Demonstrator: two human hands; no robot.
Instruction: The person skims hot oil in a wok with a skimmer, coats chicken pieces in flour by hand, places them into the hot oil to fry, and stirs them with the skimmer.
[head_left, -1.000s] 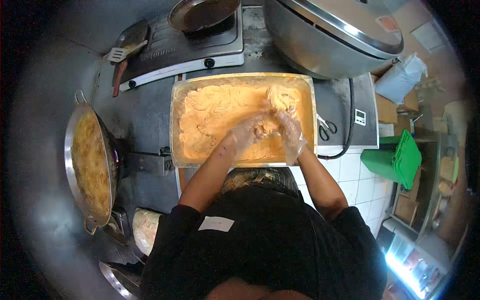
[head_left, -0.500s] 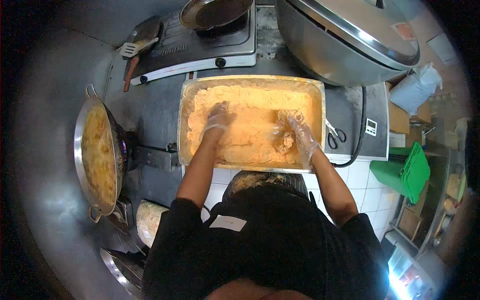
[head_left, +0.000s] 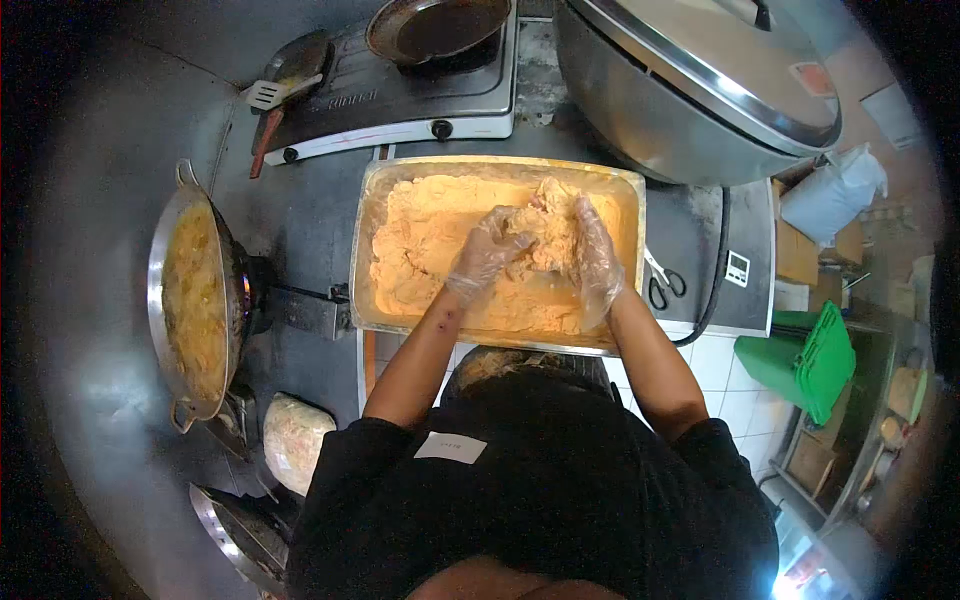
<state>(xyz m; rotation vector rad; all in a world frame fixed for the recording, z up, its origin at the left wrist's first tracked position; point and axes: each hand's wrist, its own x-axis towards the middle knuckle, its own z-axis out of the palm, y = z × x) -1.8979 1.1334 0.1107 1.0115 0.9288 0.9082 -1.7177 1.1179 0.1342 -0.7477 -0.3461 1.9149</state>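
A large rectangular metal tray (head_left: 362, 290) holds a thick bed of orange-tinted flour (head_left: 430, 205). Over its right half, a clumpy flour-coated piece of chicken (head_left: 550, 235) is between my two hands, both in clear plastic gloves. My left hand (head_left: 485, 255) grips the chicken's left side, fingers curled. On the other side, my right hand (head_left: 597, 255) presses against it with fingers held together, pointing away from me. The gloves are dusted with flour. Coating hides the exact shape of the piece, and whether it is one piece or more.
On the left, a wok (head_left: 195, 300) of bubbling oil holds frying food. Behind the tray stand a gas stove (head_left: 400, 100) with a pan (head_left: 440, 30) and a big lidded pot (head_left: 680, 100). Scissors (head_left: 660, 280), a timer (head_left: 737, 268) and a black hose (head_left: 722, 240) lie at right.
My left hand has moved right, from the flour at the tray's left to the chicken. The right hand has lifted the chicken slightly and turned inward; both hands now hold it.
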